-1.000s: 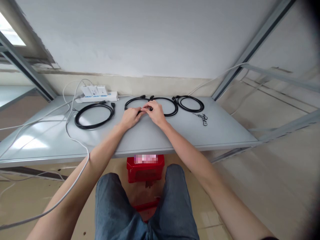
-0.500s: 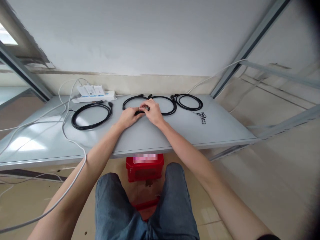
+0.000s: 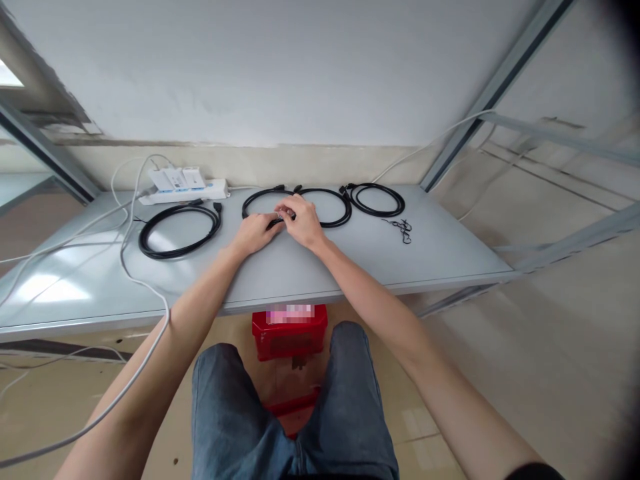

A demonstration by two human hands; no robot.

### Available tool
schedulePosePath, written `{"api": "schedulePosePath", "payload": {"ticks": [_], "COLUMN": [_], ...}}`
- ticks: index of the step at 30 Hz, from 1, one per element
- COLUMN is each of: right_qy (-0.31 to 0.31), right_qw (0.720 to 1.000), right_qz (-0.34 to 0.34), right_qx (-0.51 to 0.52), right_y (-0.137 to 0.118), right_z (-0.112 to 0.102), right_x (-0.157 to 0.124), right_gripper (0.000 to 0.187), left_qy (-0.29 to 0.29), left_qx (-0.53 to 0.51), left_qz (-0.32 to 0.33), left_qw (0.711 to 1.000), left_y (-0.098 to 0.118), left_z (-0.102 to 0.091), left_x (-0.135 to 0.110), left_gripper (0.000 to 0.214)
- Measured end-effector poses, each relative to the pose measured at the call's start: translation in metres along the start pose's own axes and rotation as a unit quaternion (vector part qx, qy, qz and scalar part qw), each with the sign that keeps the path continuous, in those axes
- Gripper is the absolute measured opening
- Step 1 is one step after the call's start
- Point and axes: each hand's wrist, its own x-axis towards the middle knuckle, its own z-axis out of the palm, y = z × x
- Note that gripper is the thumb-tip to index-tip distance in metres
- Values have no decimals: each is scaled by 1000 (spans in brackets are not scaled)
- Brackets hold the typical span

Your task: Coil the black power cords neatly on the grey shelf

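My left hand [image 3: 257, 231] and my right hand [image 3: 301, 222] meet at the near edge of two overlapping black cable coils [image 3: 327, 207] at the back middle of a grey shelf [image 3: 300, 267]. Both hands have their fingers pinched together around the black cable where the coils cross. A small light bit shows between the fingertips; I cannot make out what it is.
A bigger black coil [image 3: 177, 230] lies to the left, a smaller one [image 3: 376, 199] to the right, with a bunch of black ties [image 3: 403, 230] near it. A white power strip [image 3: 183, 187] with white cords sits at the back left. A red crate [image 3: 289, 331] stands under the shelf.
The hands stay pinched on the same spot of the coils, with only small finger shifts. The view has drifted slightly.
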Motion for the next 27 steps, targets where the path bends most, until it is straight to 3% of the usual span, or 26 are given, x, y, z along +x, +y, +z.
{"api": "schedulePosePath", "payload": {"ticks": [18,24,27], "right_qy": [-7,8,-19], "right_qw": [999,1000,999], "right_qz": [-1,30,46], "right_qx": [-31,2,0], "right_y": [-8,-4,-1], "right_z": [5,7,6], "right_x": [-3,0,1], "right_gripper": [23,14,8], "left_qy": [-25,-26,-29], "left_qx": [60,58,62], "left_qz": [-4,-2,-4], "left_qw": [998,998,998], "left_y": [5,4,3], "left_z": [0,2,3], "left_x": [-1,-1,-1], "left_gripper": [53,55,56]}}
